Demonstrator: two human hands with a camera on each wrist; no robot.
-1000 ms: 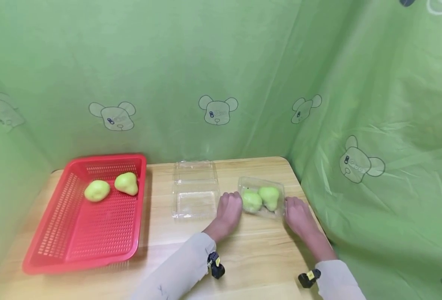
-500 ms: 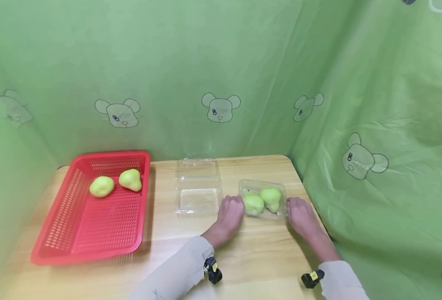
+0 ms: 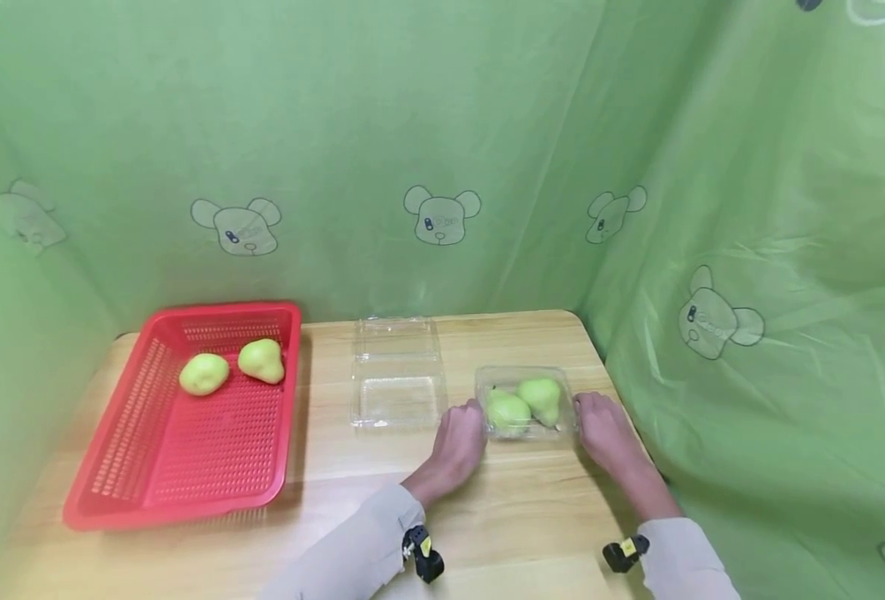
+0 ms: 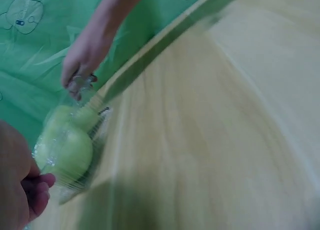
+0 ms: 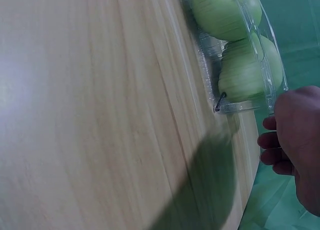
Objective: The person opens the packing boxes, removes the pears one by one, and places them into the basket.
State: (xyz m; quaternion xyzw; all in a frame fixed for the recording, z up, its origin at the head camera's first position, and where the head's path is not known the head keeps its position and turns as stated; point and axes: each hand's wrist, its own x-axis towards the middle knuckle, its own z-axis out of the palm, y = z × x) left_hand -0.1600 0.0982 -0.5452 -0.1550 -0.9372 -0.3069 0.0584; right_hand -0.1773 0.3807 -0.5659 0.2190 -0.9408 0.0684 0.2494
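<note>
A clear plastic clamshell box (image 3: 528, 375) with two green pears (image 3: 540, 398) inside lies on the right part of the table. My left hand (image 3: 459, 437) pinches its left edge between thumb and fingers. At the opposite end my right hand (image 3: 602, 429) grips the box's edge with curled fingers. In the right wrist view the box's lid stands over the pears (image 5: 245, 72), and the right hand (image 5: 300, 145) is at its rim. The left wrist view shows the left fingers (image 4: 40, 190) at the near end, the pears partly blurred behind the plastic.
An unfolded clear clamshell box (image 3: 399, 400) lies left of my left hand. Farther left stands a red plastic basket (image 3: 288, 417) holding two more pears (image 3: 261, 361). A green curtain (image 3: 322, 125) hangs behind the wooden table (image 3: 517, 517) and along its right side.
The box with pears has straightened a little, its far edge coming slightly nearer. My left hand has dropped slightly towards me; the right hand keeps its hold. The camera view shifted a bit earlier.
</note>
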